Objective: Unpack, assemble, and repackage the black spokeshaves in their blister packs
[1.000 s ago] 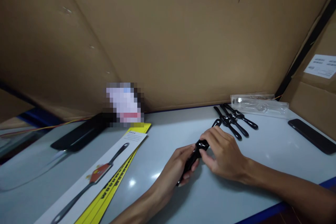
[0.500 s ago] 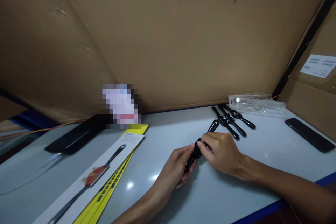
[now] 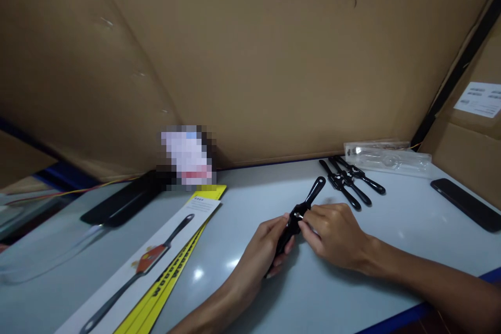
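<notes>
My left hand (image 3: 270,245) is wrapped round the lower handle of a black spokeshave (image 3: 313,190), which is held at a slant above the table. Its far handle, with a hole at the end, points up and to the right. At the middle of the tool, my right hand (image 3: 332,232) has thumb and fingers pinched on a small shiny metal part (image 3: 298,215); the curled fingers hide most of it. Beyond my right hand, several more black spokeshaves (image 3: 346,180) lie side by side on the table.
Clear plastic packs (image 3: 391,159) lie at the back right, near a black phone-like slab (image 3: 464,203). Printed cards (image 3: 172,261), white and yellow, are on the left. Behind them are a black object (image 3: 125,201) and a blurred-out screen (image 3: 190,159). Cardboard (image 3: 254,62) walls the back.
My right hand has drawn back slightly down and right from the spokeshave, baring more of its far handle and a shiny part at its middle. My left hand keeps its hold.
</notes>
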`<state>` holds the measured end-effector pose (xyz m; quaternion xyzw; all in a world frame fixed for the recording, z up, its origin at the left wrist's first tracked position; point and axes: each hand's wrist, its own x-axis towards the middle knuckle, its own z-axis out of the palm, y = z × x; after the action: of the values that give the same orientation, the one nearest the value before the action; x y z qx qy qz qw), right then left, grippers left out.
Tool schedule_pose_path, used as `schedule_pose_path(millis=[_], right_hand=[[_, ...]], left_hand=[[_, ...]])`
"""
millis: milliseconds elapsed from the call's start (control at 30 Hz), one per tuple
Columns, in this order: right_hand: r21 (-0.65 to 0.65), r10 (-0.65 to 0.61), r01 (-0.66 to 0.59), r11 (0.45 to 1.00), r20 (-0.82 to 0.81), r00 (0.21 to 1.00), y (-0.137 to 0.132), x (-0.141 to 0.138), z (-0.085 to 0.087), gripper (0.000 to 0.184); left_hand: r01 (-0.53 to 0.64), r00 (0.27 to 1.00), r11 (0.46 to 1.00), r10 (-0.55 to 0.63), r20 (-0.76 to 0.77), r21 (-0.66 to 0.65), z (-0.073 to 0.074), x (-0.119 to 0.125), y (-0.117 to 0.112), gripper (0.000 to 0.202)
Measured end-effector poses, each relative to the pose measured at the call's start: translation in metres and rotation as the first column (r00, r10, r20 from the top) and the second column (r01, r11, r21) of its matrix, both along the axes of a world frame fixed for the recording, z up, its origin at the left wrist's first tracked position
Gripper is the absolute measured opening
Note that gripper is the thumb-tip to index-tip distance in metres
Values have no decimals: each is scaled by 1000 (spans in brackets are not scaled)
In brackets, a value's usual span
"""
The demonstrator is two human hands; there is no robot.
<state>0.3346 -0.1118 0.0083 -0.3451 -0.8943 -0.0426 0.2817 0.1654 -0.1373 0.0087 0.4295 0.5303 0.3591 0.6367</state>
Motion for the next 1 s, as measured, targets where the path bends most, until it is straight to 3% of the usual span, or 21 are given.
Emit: schedule_pose_path(millis=[200,533,767,1000], right_hand=[[65,112,-106,992,-99,989,0,1,-2,29],[185,57,-45,982,-58,997,6,4,2,25],[140,36,-36,989,4,999,7,7,2,21],[63,74,-69,996,-70,995,14,10,-1,30]], left_hand=[[9,1000,1000,-9,-3,1,-2,0,0,57],[22,1000,1000,-21,-19,9,-5,0,2,56],[31,999,1000,-31,-34,-2,-5,-2,1,56],[41,999,999,-41,-26,-13,-3,-2,1,49]])
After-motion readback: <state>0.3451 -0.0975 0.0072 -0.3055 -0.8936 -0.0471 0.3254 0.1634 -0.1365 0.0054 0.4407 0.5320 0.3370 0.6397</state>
